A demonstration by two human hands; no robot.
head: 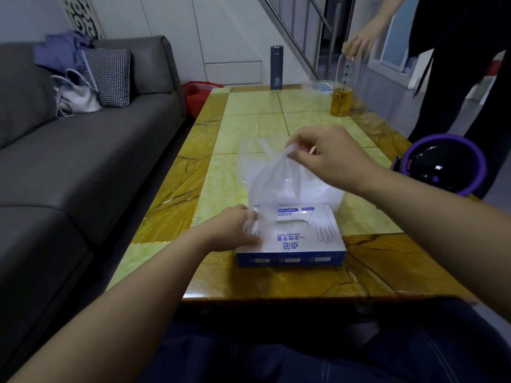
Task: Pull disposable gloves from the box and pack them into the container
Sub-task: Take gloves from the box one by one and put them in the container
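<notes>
A white and blue glove box point(293, 241) lies flat near the table's front edge. A clear plastic glove point(276, 181) is stretched above it. My right hand point(329, 158) pinches the glove's upper end. My left hand point(235, 230) pinches its lower end at the box's left side. Behind the box stands a clear plastic container point(323, 193), partly hidden by the glove and my right hand.
The green and yellow tiled table point(249, 128) carries a dark flask point(277, 68) and a bottle of yellow liquid point(342, 100) held by another person's hand point(362, 42). A grey sofa point(83, 150) runs along the left. A purple-rimmed black helmet point(442, 164) sits at the right.
</notes>
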